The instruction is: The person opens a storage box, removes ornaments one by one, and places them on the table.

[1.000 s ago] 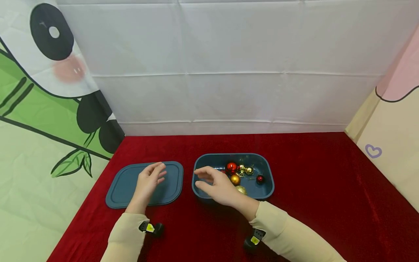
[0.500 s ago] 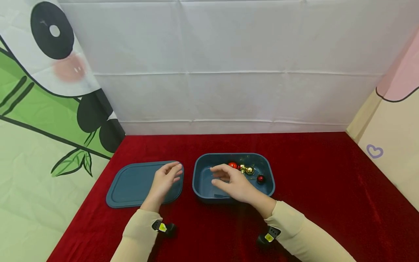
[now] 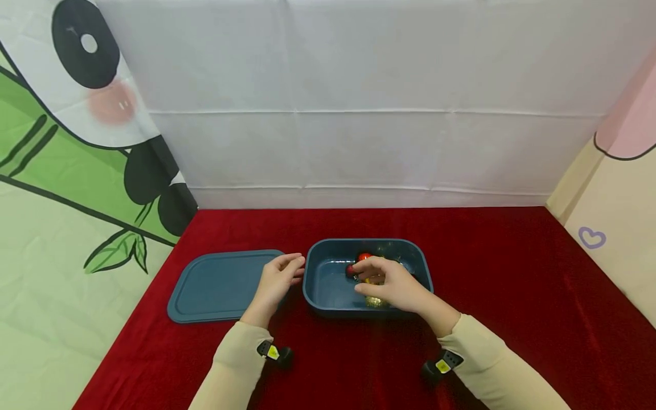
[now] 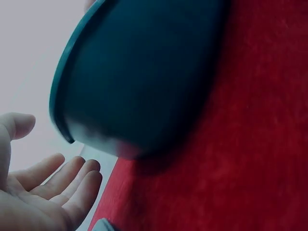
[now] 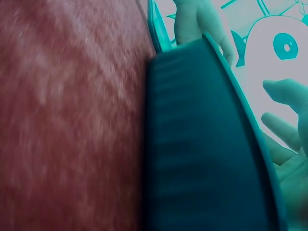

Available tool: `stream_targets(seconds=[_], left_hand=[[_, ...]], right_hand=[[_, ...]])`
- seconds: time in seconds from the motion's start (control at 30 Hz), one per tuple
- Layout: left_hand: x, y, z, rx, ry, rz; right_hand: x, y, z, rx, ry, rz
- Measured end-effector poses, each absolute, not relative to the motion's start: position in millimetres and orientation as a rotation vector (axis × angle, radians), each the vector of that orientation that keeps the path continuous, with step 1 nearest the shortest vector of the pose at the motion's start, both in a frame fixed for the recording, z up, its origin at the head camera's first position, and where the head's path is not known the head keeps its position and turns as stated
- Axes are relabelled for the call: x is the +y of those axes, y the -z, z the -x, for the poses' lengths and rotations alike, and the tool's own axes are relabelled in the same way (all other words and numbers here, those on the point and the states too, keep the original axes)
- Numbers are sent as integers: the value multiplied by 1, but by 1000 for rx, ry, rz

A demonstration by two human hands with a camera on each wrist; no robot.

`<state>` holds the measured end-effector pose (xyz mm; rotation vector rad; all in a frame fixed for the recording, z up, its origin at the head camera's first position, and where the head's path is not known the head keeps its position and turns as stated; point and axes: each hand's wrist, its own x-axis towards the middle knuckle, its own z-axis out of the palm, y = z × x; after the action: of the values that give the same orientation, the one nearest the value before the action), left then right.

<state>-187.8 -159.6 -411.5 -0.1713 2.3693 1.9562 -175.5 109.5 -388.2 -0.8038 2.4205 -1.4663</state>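
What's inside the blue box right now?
In the blue box: a red bauble, a smaller dark red one, something gold. The right hand covers the rest.

Right hand (image 3: pixel 392 285) inside blue box (image 3: pixel 328 293), left hand (image 3: pixel 279 279) beside it

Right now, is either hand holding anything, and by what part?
Left hand holds nothing; its fingers are open beside the blue box. Right hand is over the ornaments in the box; a hold cannot be told.
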Motion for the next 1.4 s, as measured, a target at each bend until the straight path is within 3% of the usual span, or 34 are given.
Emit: stream_targets(seconds=[0.67, 1.4], left_hand=[[-145, 428, 194, 2415, -1989, 212], [-149, 432, 193, 2424, -1969, 209]], right_hand=[[140, 396, 186, 2483, 1196, 804], [138, 400, 188, 2401, 1135, 853]])
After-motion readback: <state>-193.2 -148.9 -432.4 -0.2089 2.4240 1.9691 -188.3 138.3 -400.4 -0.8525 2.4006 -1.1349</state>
